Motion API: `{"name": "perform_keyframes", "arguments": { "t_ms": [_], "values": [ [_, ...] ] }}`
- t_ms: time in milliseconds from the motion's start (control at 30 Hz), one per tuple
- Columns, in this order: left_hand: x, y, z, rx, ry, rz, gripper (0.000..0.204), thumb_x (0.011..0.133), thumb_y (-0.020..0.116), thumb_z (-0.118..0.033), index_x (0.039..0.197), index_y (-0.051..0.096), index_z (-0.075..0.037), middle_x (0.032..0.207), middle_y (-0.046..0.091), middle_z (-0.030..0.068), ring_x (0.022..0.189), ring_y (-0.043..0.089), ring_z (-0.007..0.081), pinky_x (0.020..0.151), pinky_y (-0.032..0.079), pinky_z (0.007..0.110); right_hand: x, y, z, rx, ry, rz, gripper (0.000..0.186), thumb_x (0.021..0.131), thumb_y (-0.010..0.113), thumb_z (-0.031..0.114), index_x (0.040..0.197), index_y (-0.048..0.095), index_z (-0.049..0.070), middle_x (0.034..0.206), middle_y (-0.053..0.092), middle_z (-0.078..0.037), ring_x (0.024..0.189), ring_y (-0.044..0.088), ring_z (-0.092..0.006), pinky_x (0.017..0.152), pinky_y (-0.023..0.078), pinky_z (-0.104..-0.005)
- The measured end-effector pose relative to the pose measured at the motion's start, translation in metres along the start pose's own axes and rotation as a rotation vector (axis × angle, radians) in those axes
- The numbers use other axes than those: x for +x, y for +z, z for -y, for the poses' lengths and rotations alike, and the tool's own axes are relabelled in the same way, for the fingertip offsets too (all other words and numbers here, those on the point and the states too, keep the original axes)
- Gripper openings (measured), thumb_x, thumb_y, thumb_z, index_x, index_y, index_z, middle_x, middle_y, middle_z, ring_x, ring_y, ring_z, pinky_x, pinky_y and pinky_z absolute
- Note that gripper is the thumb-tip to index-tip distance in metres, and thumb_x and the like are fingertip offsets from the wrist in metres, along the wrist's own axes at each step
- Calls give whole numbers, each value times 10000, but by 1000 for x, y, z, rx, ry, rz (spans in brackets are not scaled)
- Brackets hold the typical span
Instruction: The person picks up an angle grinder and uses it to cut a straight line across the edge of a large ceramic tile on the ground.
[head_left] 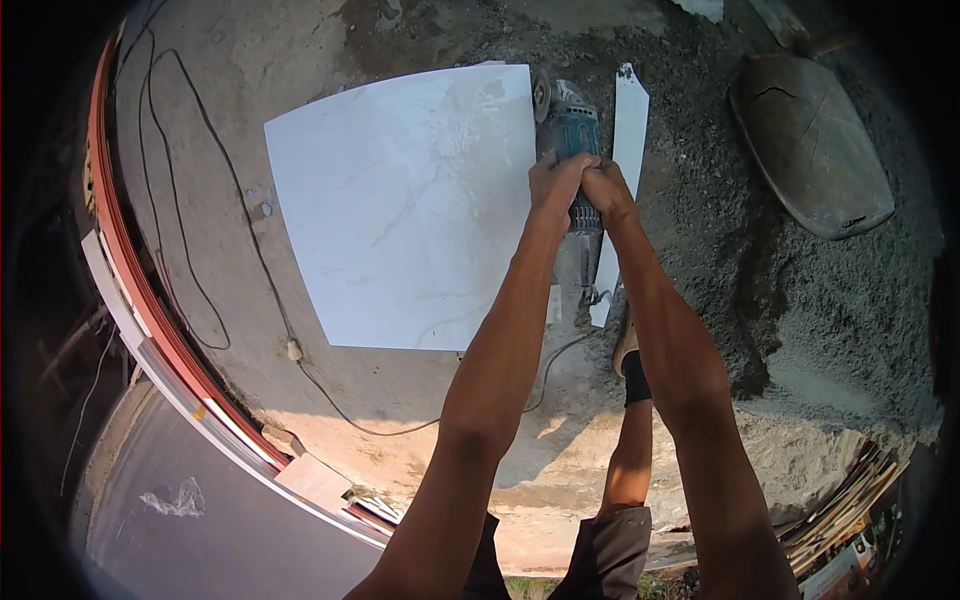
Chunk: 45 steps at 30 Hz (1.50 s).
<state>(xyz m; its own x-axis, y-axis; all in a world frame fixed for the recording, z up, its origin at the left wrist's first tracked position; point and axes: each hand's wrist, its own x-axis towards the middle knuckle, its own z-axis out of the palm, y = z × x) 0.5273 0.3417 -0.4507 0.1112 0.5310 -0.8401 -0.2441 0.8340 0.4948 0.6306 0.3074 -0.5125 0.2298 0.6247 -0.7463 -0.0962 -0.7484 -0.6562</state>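
Observation:
Both my hands are wrapped round the teal body of an angle grinder (577, 128). My left hand (556, 185) grips its left side and my right hand (608, 188) its right side, with the fingers meeting on top. The grinder's round disc (542, 97) stands upright at the far right edge of a large white marbled tile (410, 205), which lies flat on the ground. Whether the disc touches the tile, I cannot tell. A narrow white tile strip (628, 130) lies apart, to the right of the grinder, partly hidden by my right arm.
A dark cord (385, 433) runs from the grinder across the ground to a plug joint (294, 349) at left. Grey rubble (700, 120) covers the right, with a worn shallow pan (815, 140) on it. My shod foot (627, 350) is near the strip. Stacked boards (160, 320) edge the left.

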Motion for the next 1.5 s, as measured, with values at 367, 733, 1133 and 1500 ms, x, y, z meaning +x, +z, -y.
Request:
{"name": "perform_keyframes", "arguments": {
  "t_ms": [367, 733, 1133, 1500],
  "values": [
    [0, 2, -4, -43, 30, 32, 245, 781, 708, -93, 1012, 671, -17, 906, 663, 81, 800, 635, 175, 723, 521, 324, 0, 0, 10, -39, -7, 36, 418, 820, 597, 216, 1081, 618, -109, 947, 673, -144, 767, 652, -201, 658, 524, -336],
    [0, -1, 2, -49, 16, 25, 242, 789, 712, -94, 1015, 666, -19, 916, 657, 77, 803, 632, 172, 715, 525, 326, -7, 2, 11, -20, 17, -10, 488, 747, 581, 194, 1054, 599, -185, 920, 670, -257, 785, 677, -302, 659, 522, -405],
    [-2, -4, 9, -60, 28, 30, 239, 798, 705, -87, 1022, 666, -14, 930, 673, 88, 831, 644, 176, 749, 524, 320, -5, 0, 0, -41, -23, 3, 432, 735, 579, 184, 959, 635, -181, 867, 681, -242, 766, 681, -286, 655, 515, -403],
    [-9, -6, 9, -66, 10, 22, 272, 786, 719, -91, 1042, 669, -16, 930, 661, 91, 828, 641, 191, 730, 530, 341, -16, 1, 3, -36, -21, 4, 429, 746, 580, 185, 989, 638, -165, 880, 682, -222, 766, 676, -281, 671, 518, -394]
  ]
}}
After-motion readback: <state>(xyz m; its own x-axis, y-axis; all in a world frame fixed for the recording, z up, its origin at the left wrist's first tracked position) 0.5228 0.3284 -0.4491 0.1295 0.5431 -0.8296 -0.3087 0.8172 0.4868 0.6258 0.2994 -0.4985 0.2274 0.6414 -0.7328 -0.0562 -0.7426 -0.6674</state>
